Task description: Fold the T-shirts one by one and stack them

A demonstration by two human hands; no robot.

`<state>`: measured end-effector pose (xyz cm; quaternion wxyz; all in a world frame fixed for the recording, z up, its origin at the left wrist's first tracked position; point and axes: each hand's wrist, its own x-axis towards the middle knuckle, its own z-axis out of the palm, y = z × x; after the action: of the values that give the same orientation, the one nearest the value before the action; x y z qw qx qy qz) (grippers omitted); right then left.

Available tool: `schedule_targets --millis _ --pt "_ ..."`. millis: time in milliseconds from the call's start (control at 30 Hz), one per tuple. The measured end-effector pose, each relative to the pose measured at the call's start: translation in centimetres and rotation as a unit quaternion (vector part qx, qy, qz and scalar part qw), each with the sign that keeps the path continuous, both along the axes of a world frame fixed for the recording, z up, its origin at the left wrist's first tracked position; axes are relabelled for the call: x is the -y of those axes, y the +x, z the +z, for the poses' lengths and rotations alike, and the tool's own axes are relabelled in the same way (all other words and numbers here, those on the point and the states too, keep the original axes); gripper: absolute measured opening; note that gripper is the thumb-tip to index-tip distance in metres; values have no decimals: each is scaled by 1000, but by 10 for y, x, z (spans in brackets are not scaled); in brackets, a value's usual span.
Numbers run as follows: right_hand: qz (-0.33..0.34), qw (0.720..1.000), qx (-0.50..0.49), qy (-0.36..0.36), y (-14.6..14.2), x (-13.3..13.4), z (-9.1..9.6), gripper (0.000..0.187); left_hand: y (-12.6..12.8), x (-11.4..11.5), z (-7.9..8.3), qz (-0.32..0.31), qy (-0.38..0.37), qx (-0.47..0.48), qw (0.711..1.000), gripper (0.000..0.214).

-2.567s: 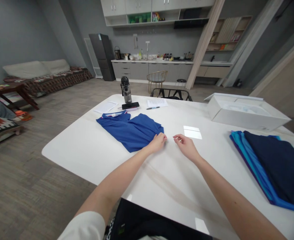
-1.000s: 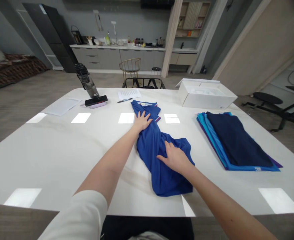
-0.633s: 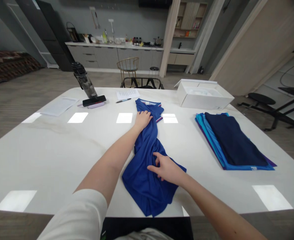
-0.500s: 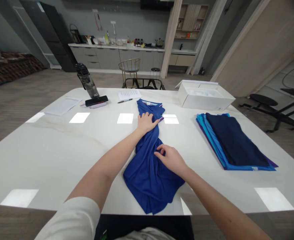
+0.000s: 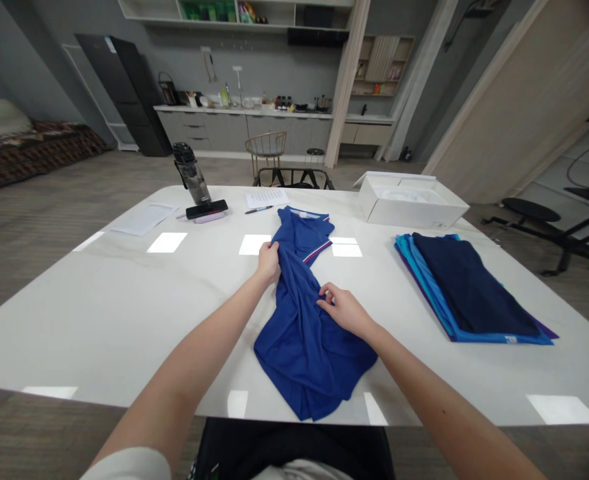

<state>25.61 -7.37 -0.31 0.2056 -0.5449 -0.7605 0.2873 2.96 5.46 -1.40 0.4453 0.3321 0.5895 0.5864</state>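
Two hands work the blue polo (image 5: 304, 347) in the middle of the table (image 5: 99, 320): my left hand (image 5: 268, 263) has just closed on a fold of cloth, my right hand (image 5: 344, 312) lies half curled on it, grip unclear.

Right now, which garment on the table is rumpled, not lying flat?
The royal-blue polo shirt, held by the left hand and touched by the right hand; the other garments lie flat in a navy-topped stack to its right.
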Motion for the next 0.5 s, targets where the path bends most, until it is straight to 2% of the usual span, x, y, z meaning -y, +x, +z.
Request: schedule_targets --millis 67,133,200,267,333,367,400,467,500 --pt "-2 999 -49 -19 1 -4 -2 17 -22 6 -3 23 -29 75 996 9" --pt "-4 997 -74 -30 1 -9 -4 25 -45 13 -6 39 -55 70 995 6" --pt "-14 999 -50 -14 -2 -12 -5 32 -67 20 -7 55 -81 24 995 4" --pt "-26 1000 10 9 -6 -13 -3 36 -84 27 -6 76 -87 -14 993 10" --pt "-22 997 70 4 -13 -10 1 36 -90 31 -1 83 -31 -118 989 24" --pt "-9 996 92 -9 -18 -8 3 33 -88 33 3 65 16 -205 977 29" --pt "13 994 105 -22 -23 -5 5 28 -83 34 7 24 66 -301 951 30" --pt "64 992 107 -36 -34 3 9 18 -62 32 16 -112 140 -467 866 29" --pt "87 991 96 -38 -40 8 10 15 -48 30 20 -188 153 -515 823 27"
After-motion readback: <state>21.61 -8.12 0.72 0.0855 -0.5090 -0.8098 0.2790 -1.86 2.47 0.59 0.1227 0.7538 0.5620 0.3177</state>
